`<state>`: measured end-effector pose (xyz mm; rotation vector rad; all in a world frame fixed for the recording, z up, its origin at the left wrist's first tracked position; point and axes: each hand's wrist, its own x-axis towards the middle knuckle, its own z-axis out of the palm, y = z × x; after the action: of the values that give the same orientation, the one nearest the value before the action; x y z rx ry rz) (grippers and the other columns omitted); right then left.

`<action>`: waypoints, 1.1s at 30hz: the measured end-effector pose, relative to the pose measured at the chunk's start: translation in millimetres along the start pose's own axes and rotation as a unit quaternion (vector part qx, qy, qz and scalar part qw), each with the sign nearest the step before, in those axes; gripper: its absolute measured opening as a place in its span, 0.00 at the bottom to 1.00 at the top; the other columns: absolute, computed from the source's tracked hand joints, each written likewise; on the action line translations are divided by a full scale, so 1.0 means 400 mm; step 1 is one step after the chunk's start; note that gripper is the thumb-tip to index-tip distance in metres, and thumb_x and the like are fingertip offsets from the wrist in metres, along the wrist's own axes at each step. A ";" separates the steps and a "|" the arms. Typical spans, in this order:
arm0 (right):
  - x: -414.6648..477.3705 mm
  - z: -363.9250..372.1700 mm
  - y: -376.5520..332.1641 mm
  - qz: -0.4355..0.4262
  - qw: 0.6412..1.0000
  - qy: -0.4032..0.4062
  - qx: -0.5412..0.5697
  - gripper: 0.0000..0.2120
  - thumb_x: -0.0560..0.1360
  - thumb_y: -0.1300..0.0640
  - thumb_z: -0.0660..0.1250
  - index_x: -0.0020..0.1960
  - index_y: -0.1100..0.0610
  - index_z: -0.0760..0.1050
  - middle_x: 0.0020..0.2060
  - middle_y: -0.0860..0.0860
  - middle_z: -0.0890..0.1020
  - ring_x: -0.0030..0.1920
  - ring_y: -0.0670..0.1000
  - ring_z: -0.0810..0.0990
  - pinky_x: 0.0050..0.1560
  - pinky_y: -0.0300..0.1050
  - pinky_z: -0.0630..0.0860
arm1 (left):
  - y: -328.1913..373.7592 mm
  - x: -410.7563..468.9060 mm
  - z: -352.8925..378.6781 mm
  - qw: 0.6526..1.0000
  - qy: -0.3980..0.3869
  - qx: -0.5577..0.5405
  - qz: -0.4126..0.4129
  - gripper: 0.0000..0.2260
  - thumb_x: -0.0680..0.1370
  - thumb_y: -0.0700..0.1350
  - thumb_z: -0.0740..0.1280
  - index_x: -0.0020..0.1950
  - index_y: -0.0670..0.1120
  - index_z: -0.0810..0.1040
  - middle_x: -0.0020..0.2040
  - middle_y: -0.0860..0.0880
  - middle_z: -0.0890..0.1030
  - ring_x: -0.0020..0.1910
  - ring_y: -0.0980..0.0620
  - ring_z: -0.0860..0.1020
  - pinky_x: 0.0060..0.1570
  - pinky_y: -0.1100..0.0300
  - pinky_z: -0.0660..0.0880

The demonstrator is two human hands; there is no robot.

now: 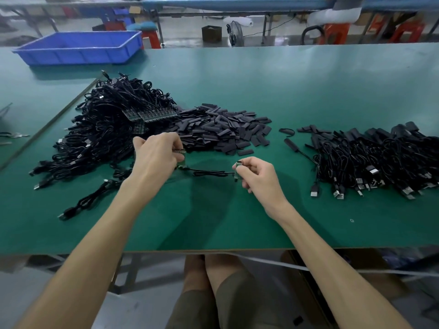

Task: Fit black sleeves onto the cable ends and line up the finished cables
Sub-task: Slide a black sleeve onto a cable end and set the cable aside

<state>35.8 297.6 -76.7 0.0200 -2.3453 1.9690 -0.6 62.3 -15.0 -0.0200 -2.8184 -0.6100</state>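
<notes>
— Tabletop (308,222) looks crowded. What is the person holding?
— One short black cable (209,172), strung between both hands just above the green surface. The left hand (154,157) has its fingers curled round one end of it, and a small strip of circuit board (178,151) pokes out by its fingertips. The right hand (256,174) pinches the other end, a little board (238,164), between thumb and forefinger.
— And the sleeves?
— The black sleeves (228,131) lie in a loose pile just beyond the hands, in the middle. On their left, touching them, is a tangled heap of cables (102,129) with bare boards showing. Well off to the right the sleeved cables (370,160) lie roughly side by side, plugs toward the near edge. A single sleeved cable (291,144) sits alone between that lot and the sleeves.
— Anything else up there?
— A blue bin (78,47), at the far left corner.
</notes>
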 end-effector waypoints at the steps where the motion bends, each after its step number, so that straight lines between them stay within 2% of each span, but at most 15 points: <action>1: 0.000 -0.003 -0.002 0.003 1.000 0.003 0.015 0.05 0.78 0.56 0.68 0.47 0.56 0.81 0.30 0.42 0.79 0.30 0.44 0.74 0.30 0.36 0.70 | -0.008 -0.002 0.005 1.000 0.000 0.016 0.000 0.12 0.77 0.33 0.70 0.47 0.51 0.77 0.33 0.61 0.74 0.42 0.58 0.68 0.49 0.54 0.53; 4: -0.001 -0.010 -0.004 0.009 0.998 0.017 0.062 0.06 0.78 0.58 0.66 0.44 0.56 0.81 0.28 0.43 0.77 0.28 0.45 0.73 0.28 0.36 0.68 | -0.021 -0.014 0.030 0.998 -0.012 0.055 -0.002 0.12 0.76 0.32 0.70 0.49 0.49 0.77 0.40 0.54 0.80 0.49 0.50 0.72 0.51 0.52 0.54; 7: -0.001 -0.017 -0.005 0.003 0.995 0.025 0.094 0.07 0.78 0.59 0.66 0.43 0.55 0.81 0.27 0.44 0.76 0.27 0.45 0.73 0.28 0.35 0.68 | -0.007 -0.036 0.066 0.994 -0.001 0.103 0.030 0.10 0.78 0.36 0.69 0.58 0.46 0.77 0.54 0.46 0.78 0.58 0.44 0.72 0.61 0.48 0.56; 9: -0.002 -0.017 -0.005 -0.011 0.995 0.016 0.097 0.07 0.79 0.60 0.67 0.45 0.55 0.82 0.30 0.46 0.79 0.29 0.46 0.75 0.29 0.35 0.69 | 0.021 -0.042 0.082 0.993 0.004 0.070 0.090 0.12 0.80 0.42 0.69 0.64 0.47 0.77 0.60 0.46 0.77 0.63 0.44 0.72 0.67 0.48 0.56; 10: -0.003 -0.017 -0.006 -0.019 0.995 0.012 0.098 0.07 0.79 0.61 0.67 0.47 0.54 0.83 0.33 0.47 0.81 0.31 0.46 0.77 0.29 0.36 0.70 | 0.042 -0.044 0.086 0.992 -0.018 0.020 0.126 0.13 0.81 0.45 0.68 0.66 0.47 0.77 0.62 0.48 0.78 0.64 0.46 0.73 0.70 0.49 0.57; 12: -0.005 -0.017 -0.008 -0.032 0.994 0.006 0.108 0.06 0.80 0.62 0.69 0.51 0.53 0.84 0.38 0.47 0.85 0.35 0.45 0.81 0.32 0.35 0.72 | 0.090 -0.056 0.091 0.973 -0.117 -0.123 0.157 0.14 0.82 0.52 0.67 0.66 0.48 0.78 0.61 0.52 0.81 0.62 0.53 0.77 0.70 0.51 0.67; 14: -0.007 -0.018 -0.010 -0.034 0.991 0.005 0.127 0.08 0.80 0.63 0.70 0.53 0.52 0.84 0.42 0.47 0.88 0.39 0.42 0.83 0.36 0.33 0.75 | 0.128 -0.073 0.106 0.948 -0.192 -0.201 0.156 0.16 0.80 0.55 0.69 0.63 0.48 0.79 0.56 0.54 0.83 0.55 0.57 0.80 0.61 0.57 0.75; 17: -0.009 -0.019 -0.009 -0.036 0.991 0.021 0.129 0.08 0.79 0.63 0.71 0.53 0.50 0.84 0.43 0.47 0.88 0.40 0.42 0.81 0.36 0.34 0.74 | 0.153 -0.094 0.144 0.959 -0.152 -0.164 0.176 0.13 0.80 0.55 0.68 0.49 0.45 0.77 0.42 0.52 0.80 0.41 0.52 0.76 0.45 0.53 0.75; 20: -0.006 -0.021 -0.003 -0.052 0.991 0.045 0.111 0.07 0.80 0.61 0.71 0.53 0.50 0.83 0.41 0.45 0.86 0.38 0.41 0.79 0.37 0.36 0.74 | 0.146 -0.096 0.154 0.959 -0.135 -0.217 0.126 0.13 0.83 0.50 0.66 0.39 0.50 0.73 0.34 0.53 0.78 0.34 0.52 0.74 0.38 0.52 0.72; 23: 0.000 -0.014 0.009 -0.057 0.996 0.070 -0.012 0.07 0.79 0.59 0.72 0.56 0.52 0.82 0.51 0.47 0.82 0.48 0.44 0.79 0.51 0.39 0.77 | 0.132 -0.094 0.144 0.965 -0.130 -0.213 0.078 0.16 0.83 0.49 0.64 0.36 0.49 0.73 0.32 0.53 0.79 0.32 0.48 0.76 0.37 0.50 0.74; 25: 0.005 0.001 0.015 -0.053 0.987 0.056 -0.141 0.11 0.77 0.59 0.74 0.59 0.54 0.82 0.55 0.49 0.76 0.56 0.47 0.75 0.58 0.38 0.74 | 0.122 -0.091 0.137 0.968 -0.130 -0.208 0.059 0.17 0.84 0.49 0.63 0.36 0.46 0.73 0.31 0.54 0.79 0.30 0.48 0.76 0.37 0.49 0.75; 27: 0.008 0.021 0.017 -0.048 0.972 0.031 -0.227 0.11 0.77 0.59 0.74 0.59 0.56 0.81 0.55 0.49 0.71 0.59 0.47 0.67 0.61 0.37 0.67 | 0.115 -0.089 0.132 0.971 -0.132 -0.195 0.051 0.17 0.84 0.48 0.63 0.36 0.45 0.73 0.30 0.59 0.79 0.28 0.52 0.74 0.36 0.51 0.74; 29: 0.010 0.031 0.017 -0.046 0.967 0.029 -0.250 0.08 0.78 0.59 0.74 0.56 0.58 0.82 0.53 0.50 0.70 0.58 0.46 0.64 0.60 0.35 0.62 | 0.107 -0.091 0.131 0.973 -0.134 -0.183 0.048 0.16 0.83 0.46 0.64 0.36 0.43 0.73 0.29 0.61 0.78 0.27 0.54 0.73 0.36 0.53 0.74; 32: 0.008 0.031 0.010 -0.045 0.969 0.027 -0.242 0.02 0.78 0.60 0.73 0.50 0.56 0.81 0.51 0.49 0.72 0.57 0.46 0.65 0.59 0.35 0.62 | 0.097 -0.099 0.133 0.976 -0.130 -0.167 0.046 0.15 0.83 0.46 0.64 0.36 0.45 0.74 0.30 0.59 0.80 0.28 0.53 0.75 0.38 0.52 0.77; 33: 0.006 0.030 0.006 -0.046 0.970 0.025 -0.236 0.03 0.78 0.61 0.73 0.48 0.54 0.80 0.50 0.49 0.73 0.57 0.47 0.66 0.58 0.36 0.64 | 0.095 -0.101 0.134 0.977 -0.128 -0.161 0.048 0.14 0.83 0.47 0.64 0.37 0.47 0.74 0.32 0.57 0.81 0.29 0.52 0.76 0.40 0.51 0.78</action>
<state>32.6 286.5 -81.0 0.0494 -2.6566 1.3141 27.8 120.4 -56.8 -0.3149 -2.9006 -1.1045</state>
